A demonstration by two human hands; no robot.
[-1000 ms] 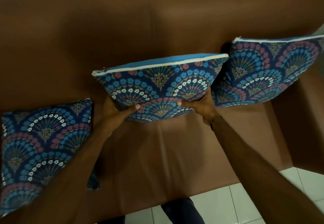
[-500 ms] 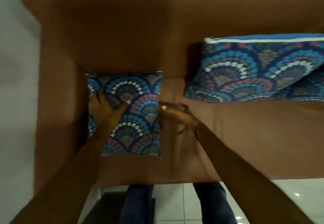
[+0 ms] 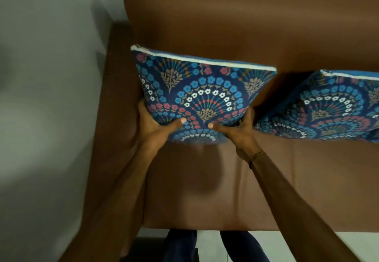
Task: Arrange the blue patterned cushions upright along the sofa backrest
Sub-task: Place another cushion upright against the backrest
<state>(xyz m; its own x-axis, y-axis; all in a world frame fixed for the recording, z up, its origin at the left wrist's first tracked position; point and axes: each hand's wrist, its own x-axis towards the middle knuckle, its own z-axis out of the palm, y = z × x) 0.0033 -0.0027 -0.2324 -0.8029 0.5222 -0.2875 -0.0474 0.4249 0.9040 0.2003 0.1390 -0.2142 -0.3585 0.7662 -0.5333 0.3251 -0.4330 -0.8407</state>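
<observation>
A blue patterned cushion (image 3: 202, 95) with a white piped top edge is raised upright over the left end of the brown sofa seat (image 3: 205, 179). My left hand (image 3: 158, 127) grips its lower left corner and my right hand (image 3: 235, 132) grips its lower right corner, thumbs on the front face. Whether its back touches the backrest (image 3: 225, 26) I cannot tell. A second blue patterned cushion (image 3: 332, 108) leans upright against the backrest at the right, partly cut off by the frame edge.
The sofa's left armrest (image 3: 114, 118) runs beside the held cushion, with a grey wall (image 3: 51, 77) beyond it. My legs and a white tiled floor (image 3: 297, 245) show at the seat's front edge.
Both hands left the middle cushion, moved left to the cushion lying flat at the sofa's left end, took hold of it and lifted it upright. My view swung left.
</observation>
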